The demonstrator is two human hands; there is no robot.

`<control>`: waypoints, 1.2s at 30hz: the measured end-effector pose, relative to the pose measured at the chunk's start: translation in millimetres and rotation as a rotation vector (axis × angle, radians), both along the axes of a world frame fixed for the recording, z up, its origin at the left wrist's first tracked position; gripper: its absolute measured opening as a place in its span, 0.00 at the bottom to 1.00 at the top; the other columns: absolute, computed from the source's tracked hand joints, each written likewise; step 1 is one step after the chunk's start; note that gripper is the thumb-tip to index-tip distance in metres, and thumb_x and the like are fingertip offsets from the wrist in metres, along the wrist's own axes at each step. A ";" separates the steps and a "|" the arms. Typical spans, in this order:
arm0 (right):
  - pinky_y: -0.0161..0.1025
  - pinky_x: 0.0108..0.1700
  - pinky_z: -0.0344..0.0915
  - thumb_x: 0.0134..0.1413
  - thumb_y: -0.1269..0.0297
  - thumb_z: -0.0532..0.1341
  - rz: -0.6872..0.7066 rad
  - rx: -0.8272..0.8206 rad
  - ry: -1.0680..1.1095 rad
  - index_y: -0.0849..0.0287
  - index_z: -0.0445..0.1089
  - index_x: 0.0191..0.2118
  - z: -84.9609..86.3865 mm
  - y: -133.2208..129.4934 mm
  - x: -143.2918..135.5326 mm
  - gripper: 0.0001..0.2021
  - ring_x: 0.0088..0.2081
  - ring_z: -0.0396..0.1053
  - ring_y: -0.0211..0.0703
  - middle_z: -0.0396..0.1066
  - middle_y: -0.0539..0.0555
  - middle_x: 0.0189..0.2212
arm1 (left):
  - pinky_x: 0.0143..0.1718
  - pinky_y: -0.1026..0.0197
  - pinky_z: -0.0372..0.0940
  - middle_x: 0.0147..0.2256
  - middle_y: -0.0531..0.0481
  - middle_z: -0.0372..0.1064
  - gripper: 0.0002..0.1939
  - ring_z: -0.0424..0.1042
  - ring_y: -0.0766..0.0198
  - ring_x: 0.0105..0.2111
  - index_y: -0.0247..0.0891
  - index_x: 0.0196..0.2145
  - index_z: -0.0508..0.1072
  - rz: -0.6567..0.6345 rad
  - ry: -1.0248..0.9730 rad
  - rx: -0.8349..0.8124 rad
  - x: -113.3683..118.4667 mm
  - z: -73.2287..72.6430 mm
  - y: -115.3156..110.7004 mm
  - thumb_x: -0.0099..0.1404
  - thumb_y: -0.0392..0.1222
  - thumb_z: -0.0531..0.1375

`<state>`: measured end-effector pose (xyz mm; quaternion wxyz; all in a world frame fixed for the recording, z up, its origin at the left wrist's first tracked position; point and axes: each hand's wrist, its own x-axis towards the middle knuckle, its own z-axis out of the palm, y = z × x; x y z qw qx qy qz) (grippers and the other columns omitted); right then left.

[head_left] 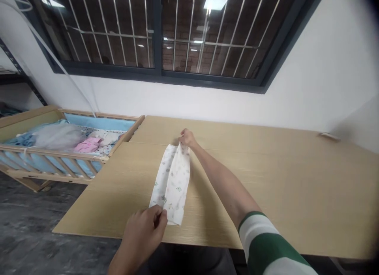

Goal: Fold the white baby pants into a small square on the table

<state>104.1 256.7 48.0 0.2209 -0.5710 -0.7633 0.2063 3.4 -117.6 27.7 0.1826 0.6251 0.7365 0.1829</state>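
A long white cloth (178, 184) with a small printed pattern lies lengthwise on the wooden table, folded so that one layer overlaps another. My right hand (187, 137) pinches its far end and lifts that edge a little. At the near left corner, the thumb and fingers of my left hand (145, 231) are closed on the cloth's edge. Both hands touch the same cloth, one at each end.
The wooden table (266, 180) reaches far to the right, with a small flat object (329, 137) near its back edge. To the left stands a wooden crib (62, 152) holding blue, pink and white fabrics (88, 144). Behind are a white wall and a barred window.
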 end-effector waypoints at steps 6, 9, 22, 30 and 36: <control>0.32 0.34 0.64 0.52 0.73 0.64 0.032 -0.020 -0.082 0.61 0.68 0.49 -18.8 -8.4 -48.2 0.17 0.38 0.71 0.42 0.73 0.55 0.39 | 0.29 0.60 0.44 0.22 0.51 0.69 0.19 0.70 0.60 0.26 0.41 0.22 0.64 0.057 0.031 -0.061 -21.7 -17.8 -8.7 0.71 0.44 0.52; 0.32 0.34 0.64 0.50 0.74 0.65 0.040 -0.025 -0.117 0.61 0.68 0.47 -26.3 -13.7 -60.4 0.17 0.39 0.71 0.44 0.73 0.57 0.42 | 0.29 0.60 0.46 0.23 0.51 0.70 0.19 0.71 0.59 0.27 0.41 0.23 0.66 0.063 0.055 -0.086 -24.4 -23.8 -9.5 0.72 0.44 0.51; 0.44 0.58 0.63 0.68 0.54 0.56 0.579 0.151 -0.002 0.62 0.64 0.59 -11.8 -103.1 -52.5 0.22 0.57 0.68 0.50 0.68 0.65 0.58 | 0.53 0.47 0.69 0.59 0.42 0.69 0.25 0.70 0.46 0.57 0.47 0.61 0.69 -0.008 0.292 0.506 20.0 -45.0 -38.7 0.68 0.50 0.55; 0.45 0.72 0.44 0.70 0.54 0.55 1.364 0.162 -0.081 0.58 0.52 0.72 -14.2 -249.2 7.7 0.30 0.74 0.42 0.47 0.46 0.60 0.73 | 0.56 0.32 0.63 0.55 0.38 0.73 0.27 0.69 0.33 0.56 0.48 0.60 0.73 -0.036 0.446 0.444 57.3 -97.2 -45.4 0.64 0.53 0.60; 0.41 0.73 0.40 0.72 0.58 0.53 1.377 0.086 -0.102 0.56 0.55 0.71 -38.1 -249.7 29.3 0.26 0.73 0.43 0.41 0.53 0.56 0.71 | 0.55 0.32 0.65 0.53 0.41 0.75 0.27 0.73 0.36 0.52 0.56 0.60 0.72 -0.102 0.555 0.459 48.9 -115.5 -51.5 0.63 0.51 0.63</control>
